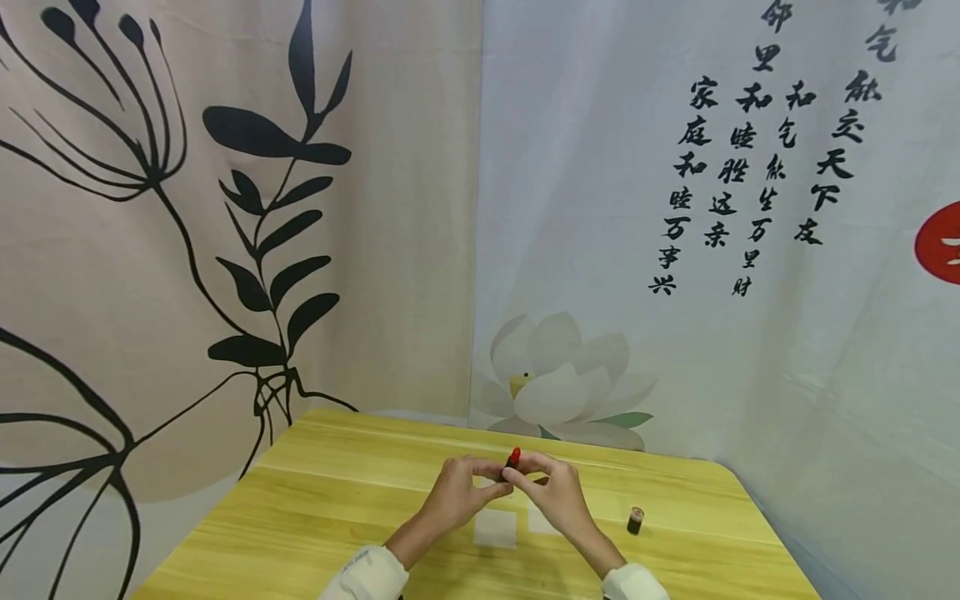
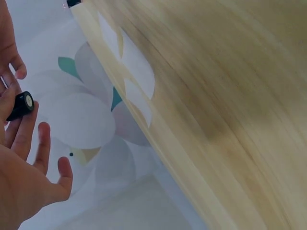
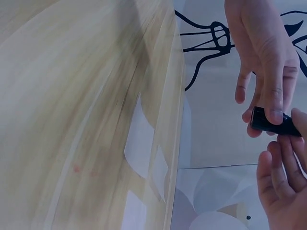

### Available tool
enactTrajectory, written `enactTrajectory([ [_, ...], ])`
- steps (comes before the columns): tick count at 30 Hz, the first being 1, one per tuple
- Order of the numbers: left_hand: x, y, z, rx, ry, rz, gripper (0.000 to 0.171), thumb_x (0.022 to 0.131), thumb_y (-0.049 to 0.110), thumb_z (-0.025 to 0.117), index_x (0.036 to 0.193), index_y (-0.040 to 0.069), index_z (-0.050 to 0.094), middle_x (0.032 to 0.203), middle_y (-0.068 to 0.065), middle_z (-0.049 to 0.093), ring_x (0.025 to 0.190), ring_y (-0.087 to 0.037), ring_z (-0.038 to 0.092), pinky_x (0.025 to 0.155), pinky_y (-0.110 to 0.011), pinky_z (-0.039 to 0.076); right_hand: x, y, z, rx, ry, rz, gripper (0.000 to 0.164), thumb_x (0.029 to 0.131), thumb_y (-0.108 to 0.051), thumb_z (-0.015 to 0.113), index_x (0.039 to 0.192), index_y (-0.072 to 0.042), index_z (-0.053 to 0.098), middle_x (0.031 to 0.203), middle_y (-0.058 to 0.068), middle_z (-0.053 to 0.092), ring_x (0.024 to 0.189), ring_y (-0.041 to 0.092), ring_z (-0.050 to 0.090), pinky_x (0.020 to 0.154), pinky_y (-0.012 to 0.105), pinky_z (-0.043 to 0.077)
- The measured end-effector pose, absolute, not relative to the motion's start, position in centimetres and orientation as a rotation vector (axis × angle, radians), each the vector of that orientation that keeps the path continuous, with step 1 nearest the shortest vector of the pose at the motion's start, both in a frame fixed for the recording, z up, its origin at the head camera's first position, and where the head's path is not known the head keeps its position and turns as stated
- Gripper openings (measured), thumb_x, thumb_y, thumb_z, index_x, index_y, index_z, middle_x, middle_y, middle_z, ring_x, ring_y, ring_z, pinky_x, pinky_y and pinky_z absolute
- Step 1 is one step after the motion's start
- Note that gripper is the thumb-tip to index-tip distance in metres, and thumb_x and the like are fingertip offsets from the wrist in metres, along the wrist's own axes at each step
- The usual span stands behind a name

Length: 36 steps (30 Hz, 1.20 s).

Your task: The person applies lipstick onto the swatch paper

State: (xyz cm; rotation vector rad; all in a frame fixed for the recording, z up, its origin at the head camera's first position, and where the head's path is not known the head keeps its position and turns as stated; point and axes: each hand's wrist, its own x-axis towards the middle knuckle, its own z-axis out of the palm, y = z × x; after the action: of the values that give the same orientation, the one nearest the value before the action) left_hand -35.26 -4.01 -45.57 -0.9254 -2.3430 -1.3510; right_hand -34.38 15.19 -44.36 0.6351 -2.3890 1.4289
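A lipstick with a raised red bullet and a black case (image 1: 513, 460) is held above the table between both hands, red tip up in the head view. My left hand (image 1: 459, 492) pinches the case from the left with thumb and fingers. From the right, my right hand (image 1: 558, 493) pinches it too. In the left wrist view the round end of the black case (image 2: 21, 106) shows. Across the black case (image 3: 276, 123) in the right wrist view lies the left thumb; the red bullet is hidden there.
A small dark cap (image 1: 635, 521) stands on the wooden table (image 1: 337, 492), right of the hands. White paper pieces (image 1: 495, 528) lie flat under the hands. Behind the table's far edge hangs a printed curtain (image 1: 405, 208).
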Motion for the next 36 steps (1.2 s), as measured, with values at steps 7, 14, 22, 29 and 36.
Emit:
enactTrajectory([
  [7, -37.1, -5.5, -45.1, -0.792, -2.488, -1.059, 0.030, 0.087, 0.037, 0.068, 0.115, 0.026, 0.071, 0.109, 0.016, 0.068, 0.101, -0.011, 0.061, 0.088, -0.048, 0.039, -36.4, 16.4, -45.1, 0.665, -2.466, 1.377, 0.038, 0.090, -0.039, 0.066, 0.122, -0.017, 0.063, 0.113, 0.002, 0.067, 0.096, 0.018, 0.064, 0.074, 0.026, 0.054],
  [14, -39.4, -7.2, -44.9, -0.710, -2.560, -0.796, 0.029, 0.090, 0.034, 0.066, 0.115, 0.021, 0.071, 0.111, 0.007, 0.068, 0.100, -0.019, 0.059, 0.080, -0.041, 0.037, -39.4, 18.8, -46.9, 0.682, -2.589, 1.187, 0.034, 0.092, -0.037, 0.064, 0.118, -0.016, 0.065, 0.117, 0.007, 0.065, 0.104, 0.030, 0.060, 0.078, 0.039, 0.054],
  [22, -41.2, -7.3, -45.7, -0.681, -2.615, -0.723, 0.029, 0.087, 0.034, 0.070, 0.112, 0.020, 0.066, 0.094, 0.008, 0.068, 0.089, -0.015, 0.054, 0.078, -0.039, 0.033, -42.5, 19.1, -50.2, 0.720, -2.719, 0.993, 0.049, 0.090, -0.046, 0.062, 0.124, -0.010, 0.062, 0.125, 0.011, 0.062, 0.113, 0.035, 0.058, 0.089, 0.050, 0.048],
  [29, -42.5, -6.6, -46.2, -0.653, -2.631, -0.665, 0.020, 0.084, 0.030, 0.073, 0.101, 0.020, 0.070, 0.087, 0.009, 0.069, 0.090, -0.017, 0.054, 0.081, -0.044, 0.034, -43.8, 17.6, -51.1, 0.657, -2.791, 1.023, 0.054, 0.094, -0.040, 0.060, 0.131, -0.001, 0.056, 0.134, 0.019, 0.054, 0.115, 0.037, 0.057, 0.092, 0.053, 0.046],
  [36, -43.8, -6.1, -48.0, -0.585, -2.714, -0.556, 0.022, 0.085, 0.031, 0.072, 0.106, 0.024, 0.072, 0.101, 0.008, 0.068, 0.095, -0.018, 0.056, 0.085, -0.047, 0.036, -44.0, 17.2, -52.8, 0.678, -2.871, 0.824, 0.050, 0.093, -0.031, 0.064, 0.132, -0.001, 0.055, 0.142, 0.026, 0.043, 0.126, 0.046, 0.044, 0.098, 0.060, 0.037],
])
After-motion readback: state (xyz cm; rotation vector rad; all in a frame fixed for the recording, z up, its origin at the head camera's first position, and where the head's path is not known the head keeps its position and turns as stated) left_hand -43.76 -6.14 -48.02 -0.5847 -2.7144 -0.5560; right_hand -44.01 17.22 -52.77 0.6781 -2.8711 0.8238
